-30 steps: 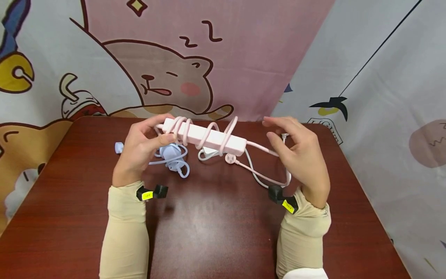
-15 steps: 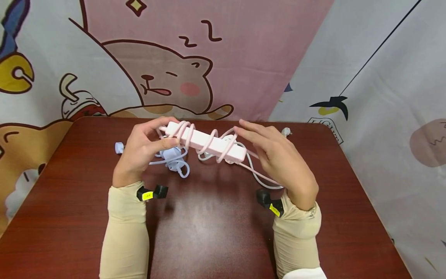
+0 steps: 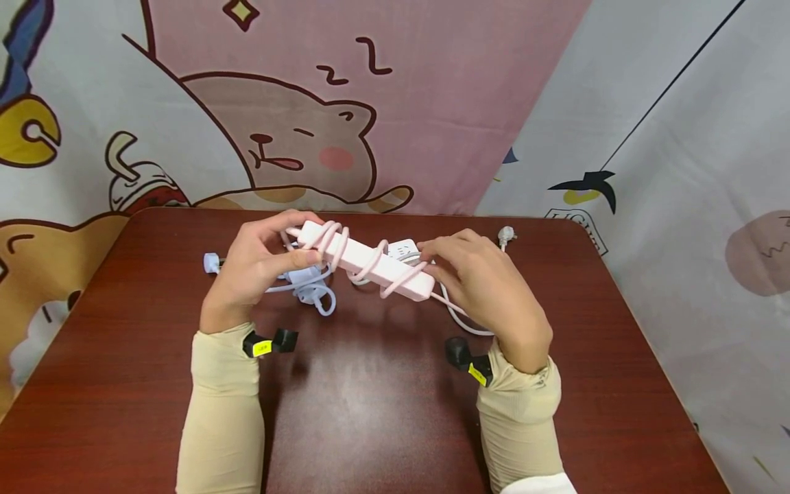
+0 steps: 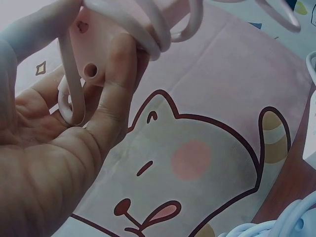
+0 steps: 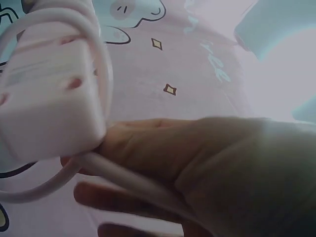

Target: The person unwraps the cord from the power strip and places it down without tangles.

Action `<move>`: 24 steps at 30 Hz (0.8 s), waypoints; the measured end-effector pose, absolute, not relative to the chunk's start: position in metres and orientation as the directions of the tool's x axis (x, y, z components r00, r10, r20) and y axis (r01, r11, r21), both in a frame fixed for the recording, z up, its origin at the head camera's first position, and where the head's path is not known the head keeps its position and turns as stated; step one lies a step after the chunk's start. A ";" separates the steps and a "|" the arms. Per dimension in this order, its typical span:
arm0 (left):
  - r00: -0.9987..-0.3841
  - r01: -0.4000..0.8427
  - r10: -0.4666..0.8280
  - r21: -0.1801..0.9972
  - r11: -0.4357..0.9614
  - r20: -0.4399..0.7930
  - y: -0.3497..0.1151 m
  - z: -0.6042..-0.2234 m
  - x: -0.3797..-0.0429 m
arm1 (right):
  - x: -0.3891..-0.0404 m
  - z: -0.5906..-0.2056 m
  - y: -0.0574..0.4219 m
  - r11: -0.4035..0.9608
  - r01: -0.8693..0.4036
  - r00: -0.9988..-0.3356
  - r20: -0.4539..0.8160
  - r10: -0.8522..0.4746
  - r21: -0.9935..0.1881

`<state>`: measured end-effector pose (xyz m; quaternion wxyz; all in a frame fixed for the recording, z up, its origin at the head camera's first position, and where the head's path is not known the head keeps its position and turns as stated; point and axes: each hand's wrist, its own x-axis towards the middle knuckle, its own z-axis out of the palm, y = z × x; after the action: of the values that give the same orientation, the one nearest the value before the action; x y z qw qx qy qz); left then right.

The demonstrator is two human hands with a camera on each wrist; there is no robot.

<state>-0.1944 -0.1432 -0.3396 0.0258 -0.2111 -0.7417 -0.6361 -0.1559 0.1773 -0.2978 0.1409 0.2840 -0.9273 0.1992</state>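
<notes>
A pink power strip (image 3: 354,255) hangs above the table, tilted down to the right, with its pink cord (image 3: 404,278) coiled loosely around it. My left hand (image 3: 243,274) grips its left end, thumb in front and fingers behind. In the left wrist view, the strip (image 4: 101,42) shows a hole near that thumb. At the other end, my right hand (image 3: 496,295) pinches the cord between thumb and fingers. The right wrist view shows the strip's end (image 5: 49,123) against that hand, with a length of cord running across the palm side. The pink plug is hidden.
On the brown table (image 3: 364,391), behind the left hand, lies a light-blue corded socket (image 3: 305,281), its plug (image 3: 211,262) to the left. A white power strip (image 3: 402,248) sits behind the pink one, its plug (image 3: 506,234) at the right. A cartoon-printed cloth (image 3: 345,116) hangs behind.
My right hand has moved left and down to the right end of the pink strip, bringing the cord with it. The strip's right end has dipped lower; the left hand keeps its grip.
</notes>
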 end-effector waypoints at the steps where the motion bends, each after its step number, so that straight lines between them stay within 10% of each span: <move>1: -0.909 0.349 0.276 0.932 0.101 0.311 -0.144 -0.340 -0.194 | -0.156 -0.298 0.177 0.759 -0.584 -0.797 0.381 -0.469 -0.287; 24: -0.937 0.346 -0.016 0.926 -0.150 0.348 -0.145 -0.337 -0.195 | -0.162 -0.298 0.179 0.649 -0.658 -0.715 0.588 -0.378 -0.383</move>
<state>-0.1951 -0.1452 -0.3372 0.1211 -0.1288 -0.6407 -0.7471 -0.1619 0.1794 -0.2984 0.2349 0.2954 -0.8770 0.2973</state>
